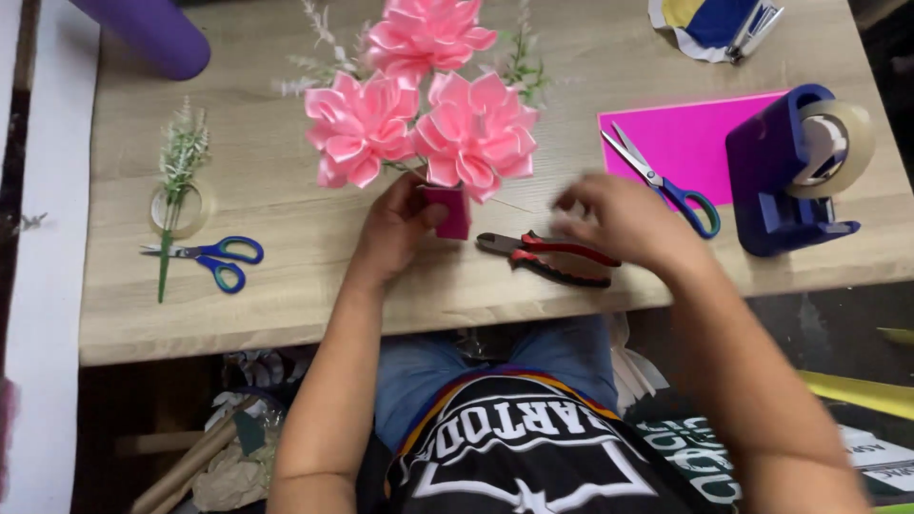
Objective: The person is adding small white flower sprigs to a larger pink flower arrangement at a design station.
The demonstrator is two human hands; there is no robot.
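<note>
A pale wooden table (286, 305) fills most of the view, with everything laid out within reach of the seated person. The largest thing on it is a bunch of pink ribbon flowers (424, 105) with pale green sprigs, kept upright near the middle of the table so the blooms are not crushed. At the right edge a dark blue tape dispenser (785, 181) is set, its roll facing outward, and beside it a sheet of bright pink paper (685, 133) is laid flat with blue-handled scissors (662, 181) resting across it. A purple roll (152, 33) is seen at the far left corner.

The stems are gripped by the left hand (400, 228), which is closed around a magenta wrap (449, 211) at the base of the bunch, holding it steady. The right hand (619, 219) is blurred; its fingers appear loosely spread and empty, hovering just above red-handled pliers (547, 257) that lie on the table near the front edge, though contact cannot be judged.

On the left, a second pair of blue scissors (214, 255), a loose green sprig (176, 181) and a clear tape ring (181, 209) are set aside, well apart from the hands.
</note>
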